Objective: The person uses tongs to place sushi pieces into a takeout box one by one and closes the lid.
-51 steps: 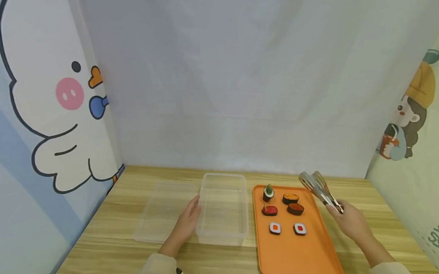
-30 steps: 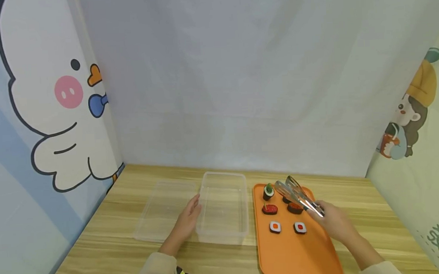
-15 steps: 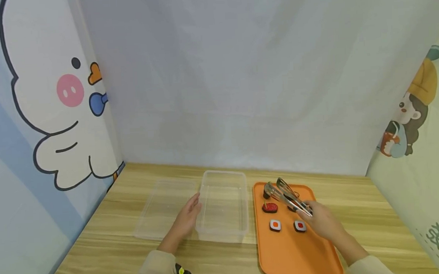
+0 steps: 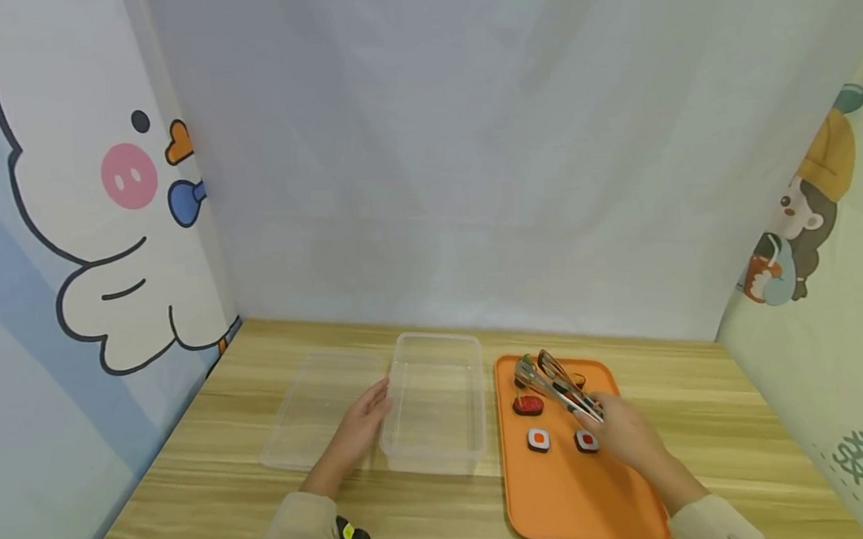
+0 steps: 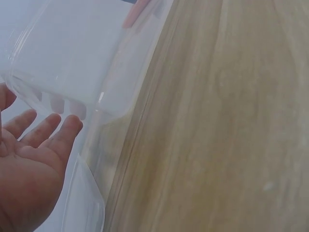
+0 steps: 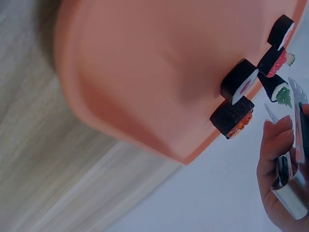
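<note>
We note the right-hand grip point(image 4: 623, 430) holds metal tongs point(image 4: 543, 384) near their bent end, arms spread, presumably leaving the tips free to pinch. The left-hand grip point(image 4: 364, 415) lies unclenched beside the clear box point(image 4: 434, 458), perhaps steadying it; contact uncertain. Tongs: shiny, slot-ended, over the far half of the orange tray point(image 4: 561, 499).

the tray point(image 4: 560, 491) is orange, tongs point(image 4: 552, 388) silver, table point(image 4: 430, 514) wood-grained.

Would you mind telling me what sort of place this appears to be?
Probably a small staged booth rather than a real kitchen: a plain cloth hangs behind the table, and a cartoon bird decorates the left side.
</note>
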### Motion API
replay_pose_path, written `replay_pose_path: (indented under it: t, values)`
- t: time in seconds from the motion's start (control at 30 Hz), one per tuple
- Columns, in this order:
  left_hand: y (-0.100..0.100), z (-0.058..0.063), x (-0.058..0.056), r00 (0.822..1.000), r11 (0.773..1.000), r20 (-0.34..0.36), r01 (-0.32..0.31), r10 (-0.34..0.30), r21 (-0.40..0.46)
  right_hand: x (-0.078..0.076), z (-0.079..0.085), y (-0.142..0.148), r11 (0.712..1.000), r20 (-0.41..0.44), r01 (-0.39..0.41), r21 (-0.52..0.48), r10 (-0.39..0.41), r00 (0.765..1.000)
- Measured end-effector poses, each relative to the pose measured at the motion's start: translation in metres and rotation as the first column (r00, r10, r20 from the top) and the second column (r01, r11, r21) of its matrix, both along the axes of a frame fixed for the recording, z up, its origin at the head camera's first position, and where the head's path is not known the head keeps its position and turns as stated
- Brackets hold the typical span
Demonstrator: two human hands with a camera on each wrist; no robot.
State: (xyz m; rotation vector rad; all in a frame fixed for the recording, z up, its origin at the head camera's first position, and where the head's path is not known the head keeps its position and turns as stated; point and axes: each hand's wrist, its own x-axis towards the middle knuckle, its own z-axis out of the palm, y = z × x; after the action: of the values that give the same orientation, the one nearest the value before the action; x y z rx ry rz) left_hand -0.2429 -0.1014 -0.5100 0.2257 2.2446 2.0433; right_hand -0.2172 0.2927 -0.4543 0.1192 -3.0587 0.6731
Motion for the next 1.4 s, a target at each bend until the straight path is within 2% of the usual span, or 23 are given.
replay_pose_path:
  t: [0.3, 0.67, 0.83, 1.07, 1.27, 1.4]
  values:
    - [-0.004, -0.001, 0.002, 1.000, 0.999, 0.000, 0.025, -0.025, 0.030, -0.007, 0.000, -0.007, 1.000, 0.053, 0.020, 0.017, -0.021, 0.998]
    - [-0.003, -0.003, 0.004, 0.998, 0.997, -0.049, 0.049, -0.046, 0.057, -0.005, -0.003, -0.008, 0.998, 0.039, 0.027, 0.059, -0.030, 0.999]
    - [-0.001, -0.005, 0.005, 0.998, 0.997, -0.045, 0.036, -0.033, 0.066, -0.004, -0.005, -0.007, 0.997, 0.013, 0.012, 0.079, -0.013, 1.000]
    - [0.000, -0.008, 0.004, 0.999, 0.998, -0.032, 0.016, -0.014, 0.061, -0.003, 0.001, -0.005, 0.999, 0.014, 0.015, 0.042, -0.015, 1.000]
    - [0.000, -0.008, 0.004, 1.000, 0.998, -0.027, 0.007, -0.005, 0.059, -0.008, 0.016, -0.007, 0.998, -0.056, -0.058, -0.037, 0.056, 0.997]
    - [-0.001, -0.008, 0.005, 1.000, 0.999, -0.027, 0.008, -0.007, 0.051, -0.011, 0.025, -0.013, 0.992, -0.074, -0.117, -0.052, 0.113, 0.991]
